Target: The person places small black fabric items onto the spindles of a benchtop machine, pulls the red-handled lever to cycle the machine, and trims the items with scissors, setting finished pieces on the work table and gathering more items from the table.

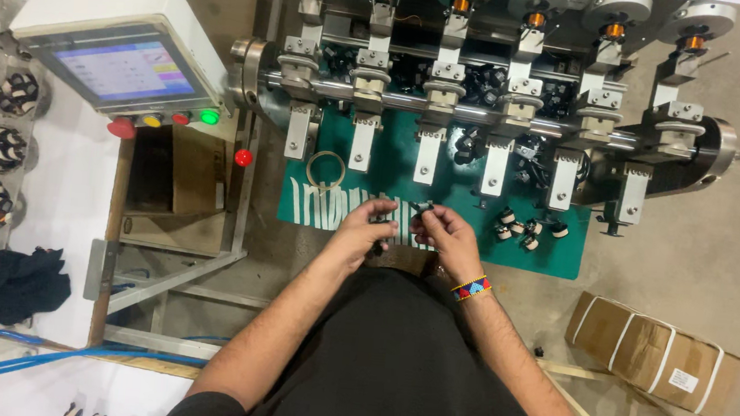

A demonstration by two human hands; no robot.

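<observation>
Head view is looking straight down on a person working at a coil-winding machine (486,102), whose row of clamped stations is running left to right across the far side of the scene; both hands are meeting over the near edge of a green mat (438,241) lying on the desk below the stations. The left hand (367,226) is curling its fingers around a small dark part, seemingly a bobbin, though it is too small to tell for sure; the right hand (441,228) is pinching another small dark bobbin (423,208) between thumb and fingertips, so both hands are closing on something and neither is lying flat or empty. The pinched bobbin is sitting at the far tips of the right fingers, just right of the left hand and almost touching it, pointing away toward the stations; its long axis cannot be made out. The right hand is nearer to it than the left, and the station bracket (428,155) lying directly beyond it is hanging just above the mat; a tape ring (326,170) is resting to the far left of the hands, and a cluster of black-and-white wound coils (524,230) is lying on the mat to the right, near but apart from the right hand, whose wrist is wearing a beaded bracelet (470,288).
</observation>
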